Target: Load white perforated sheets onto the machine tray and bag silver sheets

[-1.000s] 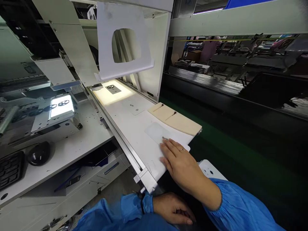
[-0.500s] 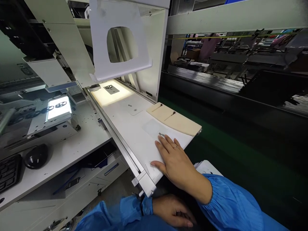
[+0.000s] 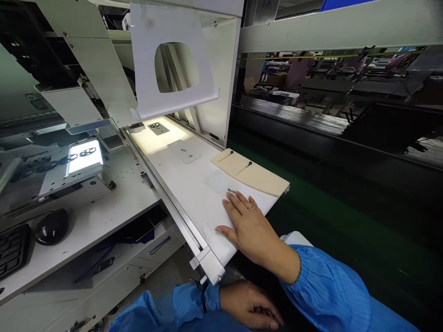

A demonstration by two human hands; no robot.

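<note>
My right hand [image 3: 251,230] lies flat and open at the near end of a white conveyor belt [image 3: 176,193], fingers slightly spread. Its fingertips rest at a thin translucent sheet [image 3: 218,182] with small dark print, partly hidden beneath them. Further along the belt lies a second pale sheet [image 3: 189,154] with similar small print. A grey sheet with a black round pattern [image 3: 159,127] lies on the lit section at the far end. Below the belt, my left hand [image 3: 251,304] rests near my lap, fingers loosely bent, with nothing visible in them.
A cream guide plate [image 3: 251,171] with two screws borders the belt's right side; a metal rail [image 3: 166,203] runs along the left. A white cover with a cut-out [image 3: 141,64] overhangs the far end. A mouse [image 3: 51,227], keyboard [image 3: 14,249] and bright screen [image 3: 84,156] stand left.
The second pale sheet and the grey sheet have shifted slightly away along the belt. Marks on the belt now show beside my right thumb. Both hands stay nearly in place.
</note>
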